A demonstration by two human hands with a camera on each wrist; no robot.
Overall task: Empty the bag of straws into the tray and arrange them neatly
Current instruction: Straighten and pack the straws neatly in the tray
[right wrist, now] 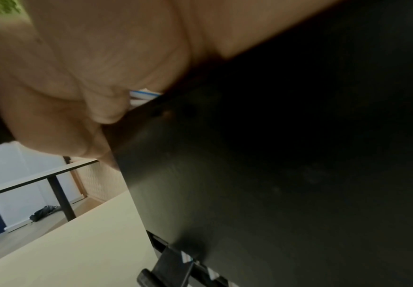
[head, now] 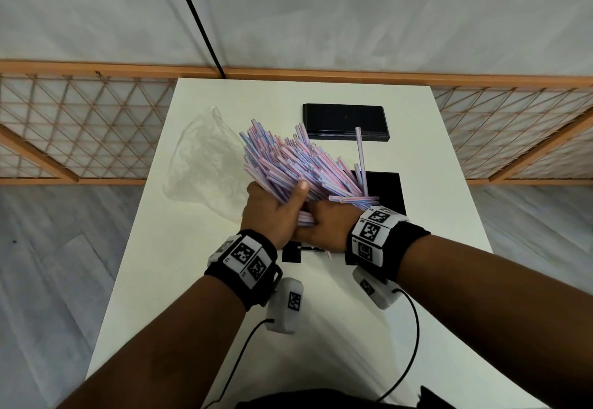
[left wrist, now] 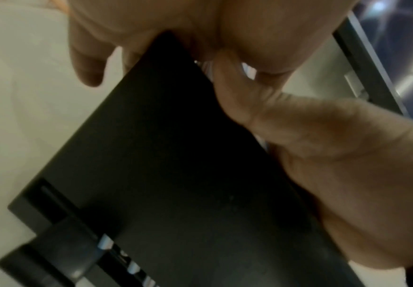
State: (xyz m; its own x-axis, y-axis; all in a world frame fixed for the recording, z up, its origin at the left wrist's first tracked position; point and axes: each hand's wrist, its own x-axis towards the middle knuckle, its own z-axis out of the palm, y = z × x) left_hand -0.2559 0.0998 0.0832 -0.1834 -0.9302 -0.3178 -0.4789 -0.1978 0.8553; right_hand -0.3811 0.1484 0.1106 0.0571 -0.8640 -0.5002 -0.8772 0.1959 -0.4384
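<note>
Both the left hand (head: 272, 213) and right hand (head: 324, 229) clasp the near end of the pink-and-blue striped plastic straws (head: 288, 161); light and slippery, they fan out loosely beyond the grip.

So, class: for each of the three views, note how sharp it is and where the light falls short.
Head view: sharp, evenly lit, straws crisp, wide-angle bending at the edges. Left wrist view: close and blurred, left hand soft, tray dark. Right wrist view: blurred, tray underexposed, nearly black.
</note>
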